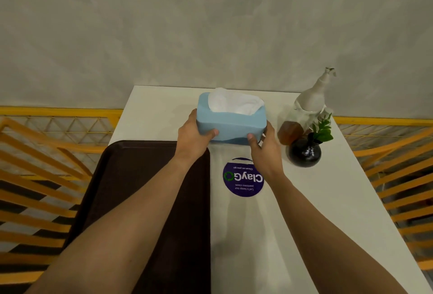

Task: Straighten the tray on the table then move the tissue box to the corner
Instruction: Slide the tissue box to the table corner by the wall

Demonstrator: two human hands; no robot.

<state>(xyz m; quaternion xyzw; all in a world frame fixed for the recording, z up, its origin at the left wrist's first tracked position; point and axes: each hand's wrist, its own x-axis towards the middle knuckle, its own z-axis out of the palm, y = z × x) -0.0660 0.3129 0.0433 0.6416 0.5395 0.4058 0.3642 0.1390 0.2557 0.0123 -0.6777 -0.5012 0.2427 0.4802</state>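
A light blue tissue box (230, 122) with white tissue sticking out of its top is near the far edge of the white table (316, 200). My left hand (192, 138) grips its left end and my right hand (266, 147) grips its right end, thumbs on the near side. Whether the box rests on the table or is slightly raised I cannot tell. A dark brown tray (131, 176) lies on the left half of the table, its sides parallel to the table's edge, partly under my left forearm.
To the right of the box stand a white spray bottle (312, 97), an amber bottle (289, 132) and a dark round vase with a green plant (304, 153). A purple round sticker (243, 177) is on the table. Orange chairs (42, 153) flank both sides. A grey wall lies behind.
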